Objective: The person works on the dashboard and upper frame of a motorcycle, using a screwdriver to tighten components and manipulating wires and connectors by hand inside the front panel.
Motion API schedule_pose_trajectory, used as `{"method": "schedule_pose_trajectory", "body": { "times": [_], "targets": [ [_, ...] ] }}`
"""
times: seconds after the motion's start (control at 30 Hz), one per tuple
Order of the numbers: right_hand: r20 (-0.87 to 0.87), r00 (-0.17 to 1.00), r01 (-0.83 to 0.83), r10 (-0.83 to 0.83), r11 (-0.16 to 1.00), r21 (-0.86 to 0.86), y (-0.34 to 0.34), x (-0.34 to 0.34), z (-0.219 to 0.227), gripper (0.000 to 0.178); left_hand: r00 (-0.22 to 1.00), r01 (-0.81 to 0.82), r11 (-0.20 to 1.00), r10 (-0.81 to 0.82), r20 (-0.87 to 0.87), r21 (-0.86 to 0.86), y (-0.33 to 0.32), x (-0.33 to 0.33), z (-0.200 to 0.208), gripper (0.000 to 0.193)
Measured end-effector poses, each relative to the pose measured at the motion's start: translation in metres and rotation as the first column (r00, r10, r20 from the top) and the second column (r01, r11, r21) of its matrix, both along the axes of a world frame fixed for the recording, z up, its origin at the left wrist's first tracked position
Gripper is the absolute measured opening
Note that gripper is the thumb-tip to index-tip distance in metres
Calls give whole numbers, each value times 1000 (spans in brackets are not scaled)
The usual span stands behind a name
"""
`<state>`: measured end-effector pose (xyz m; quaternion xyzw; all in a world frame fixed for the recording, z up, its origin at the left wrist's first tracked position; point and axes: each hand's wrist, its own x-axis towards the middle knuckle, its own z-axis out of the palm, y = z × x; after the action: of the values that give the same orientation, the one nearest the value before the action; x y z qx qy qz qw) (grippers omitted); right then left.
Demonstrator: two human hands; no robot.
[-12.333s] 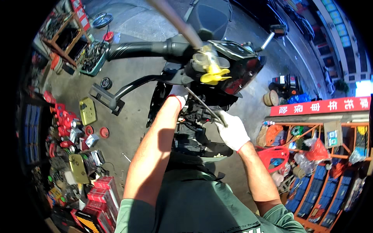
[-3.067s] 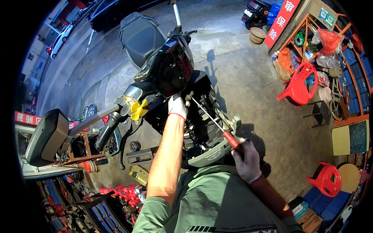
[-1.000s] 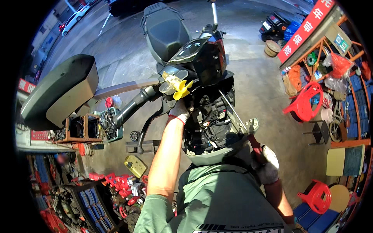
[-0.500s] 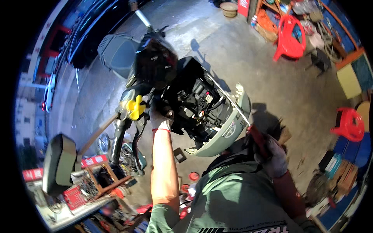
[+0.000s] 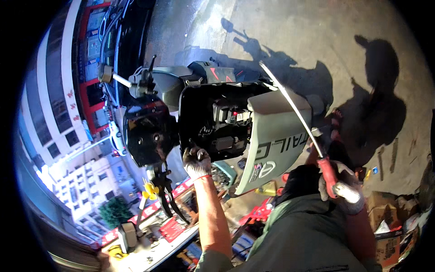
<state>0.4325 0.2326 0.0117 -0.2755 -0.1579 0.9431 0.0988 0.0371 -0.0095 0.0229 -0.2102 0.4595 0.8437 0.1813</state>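
My left hand (image 5: pixel 197 162), in a whitish glove, is closed at the lower edge of the scooter's black housing (image 5: pixel 189 106), its fingers curled on that rim. Their tips are partly lost in the dark. Wires and electrical parts (image 5: pixel 229 120) show inside the opened front. A grey-green front panel (image 5: pixel 272 140) stands at the opening's right side. My gloved right hand (image 5: pixel 346 188) is wrapped round the red handle of a long screwdriver (image 5: pixel 297 111). Its metal shaft slants up and left across the panel, with the tip near the housing's upper right corner.
Left of the opening are the glossy black handlebar cover (image 5: pixel 147 131) and a brake lever with a yellow propeller ornament (image 5: pixel 151 189). A cluttered white bench (image 5: pixel 167 247) lies at the lower left. Cardboard boxes (image 5: pixel 385 211) stand at the lower right. A car (image 5: pixel 131 50) is parked beyond the scooter.
The view has turned and shifted. The screwdriver has gone from lying along the panel's edge to crossing over the panel. My left hand remains at the housing's edge.
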Motion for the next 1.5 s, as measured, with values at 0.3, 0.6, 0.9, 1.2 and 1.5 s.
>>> {"method": "schedule_pose_trajectory", "body": {
  "times": [0.3, 0.6, 0.9, 1.2, 1.5],
  "targets": [
    [133, 985, 149, -111, 934, -324, 19, 14, -75, 72, 996, -67, 997, 64, -59, -41, 13, -14, -18, 21],
    [155, 984, 148, -90, 896, -420, 24, -14, -118, 74, 990, -131, 977, 120, -70, -171, 47, -17, -18, 11],
    [239, 971, 132, -26, 889, -438, 26, -27, -125, 77, 1000, -20, 905, 15, -16, -424, 21, -15, -16, 12],
    [-172, 985, -74, -13, 868, -492, 0, -3, -107, 75, 976, 149, 476, -213, 51, -867, 3, 55, 27, 26],
    [-451, 758, -515, 471, 857, 27, -42, -75, -33, 34, 856, 335, 314, -496, 148, -888, -9, 107, 63, 24]
  ]
}}
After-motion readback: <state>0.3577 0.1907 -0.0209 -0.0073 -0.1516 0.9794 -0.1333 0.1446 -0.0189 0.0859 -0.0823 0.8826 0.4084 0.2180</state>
